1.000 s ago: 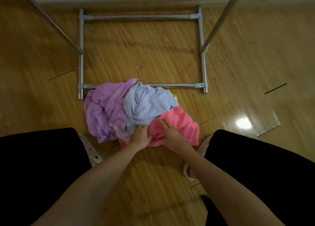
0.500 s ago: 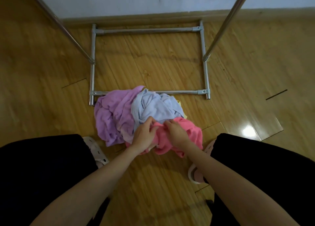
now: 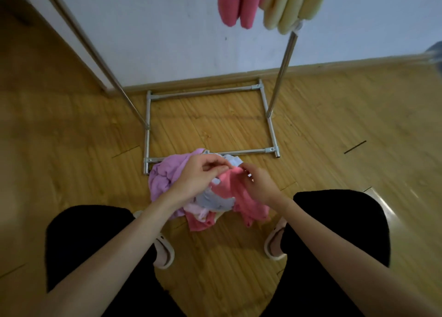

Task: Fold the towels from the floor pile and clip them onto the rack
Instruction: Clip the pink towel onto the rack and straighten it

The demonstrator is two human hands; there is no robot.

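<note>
Left hand (image 3: 195, 178) and right hand (image 3: 259, 185) both pinch top edge of pink towel (image 3: 241, 197), fingers curled on cloth, towel lifted above floor pile (image 3: 167, 180) of purple and pale blue towels. Pile lies on wooden floor (image 3: 71, 149) against front bar of rack base (image 3: 269, 149). At 1 o'clock, folded pink and yellow towels (image 3: 270, 3) hang from rack.

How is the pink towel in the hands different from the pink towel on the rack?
The pink towel in the hands is crumpled and unfolded; the pink towel on the rack hangs folded. The first is pinched by the left hand and right hand above the floor pile; the second hangs untouched. Both are the same pink.
</note>
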